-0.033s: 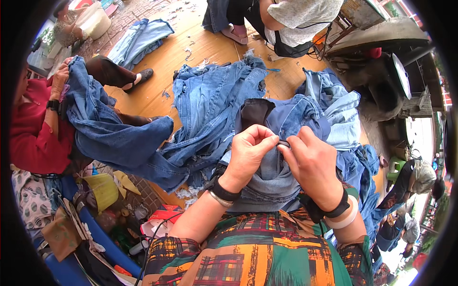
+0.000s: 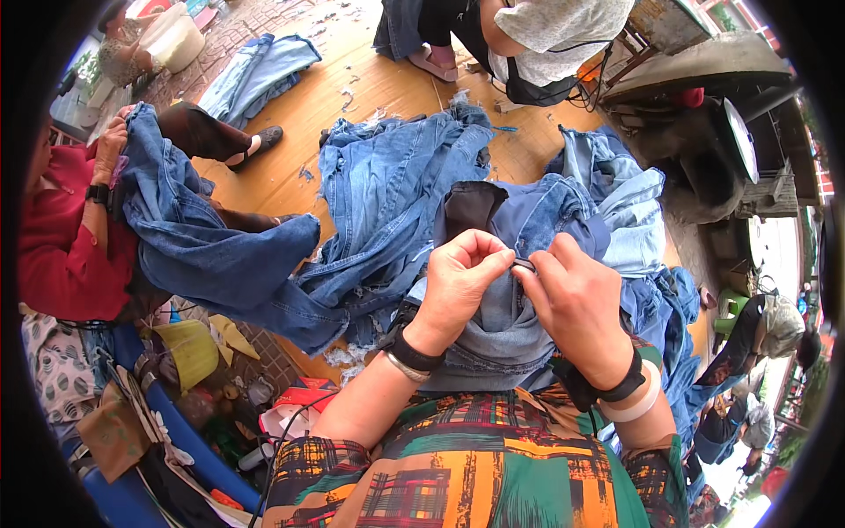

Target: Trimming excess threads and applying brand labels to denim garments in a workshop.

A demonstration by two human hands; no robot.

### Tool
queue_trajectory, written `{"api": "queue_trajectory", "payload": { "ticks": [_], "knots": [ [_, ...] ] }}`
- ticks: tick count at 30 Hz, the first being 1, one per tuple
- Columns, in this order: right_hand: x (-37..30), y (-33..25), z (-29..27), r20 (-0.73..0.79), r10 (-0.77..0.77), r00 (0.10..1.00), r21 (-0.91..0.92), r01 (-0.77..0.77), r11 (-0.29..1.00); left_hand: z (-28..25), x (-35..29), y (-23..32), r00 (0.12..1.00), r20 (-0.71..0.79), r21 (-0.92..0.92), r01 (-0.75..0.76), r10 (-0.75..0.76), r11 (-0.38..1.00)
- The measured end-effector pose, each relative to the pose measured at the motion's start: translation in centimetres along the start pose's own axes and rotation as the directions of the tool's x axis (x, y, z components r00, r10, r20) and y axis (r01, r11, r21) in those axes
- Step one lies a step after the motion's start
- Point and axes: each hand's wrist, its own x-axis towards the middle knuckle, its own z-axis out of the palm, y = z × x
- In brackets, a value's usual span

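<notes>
Basically, in the head view, the left hand (image 2: pixel 459 280) and right hand (image 2: pixel 581 299) meet above the lap, each with thumb and forefinger pinching a small dark piece (image 2: pixel 524 264), exact kind too small to tell, over a faded denim garment (image 2: pixel 493 339) heaped on the lap, just beside more blue jeans (image 2: pixel 400 172). Piece looks light and easy to drop, so best gripped by its ends with fingertips; denim is likely soft, floppy, fairly heavy, non-slippery, best grabbed by a thick fold.
</notes>
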Motion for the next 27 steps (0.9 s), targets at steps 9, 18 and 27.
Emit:
{"api": "queue_trajectory", "payload": {
  "ticks": [9, 18, 27],
  "knots": [
    [-0.8, 0.8, -0.1, -0.123, 0.131, 0.984, 0.152, -0.111, 0.982, -1.1, 0.5, 0.5, 0.982, -0.191, -0.314, -0.064, 0.003, 0.947],
    [-1.8, 1.1, 0.1, -0.152, 0.22, 0.963, 0.256, -0.177, 0.95, -0.2, 0.2, -0.4, 1.0, 0.03, 0.266, -0.007, -0.001, 0.964],
    [-2.8, 0.9, 0.5, -0.118, 0.261, 0.958, 0.352, -0.206, 0.913, -0.9, -0.1, 0.2, 0.996, 0.023, 0.148, 0.083, -0.087, 0.986]
  ]
}}
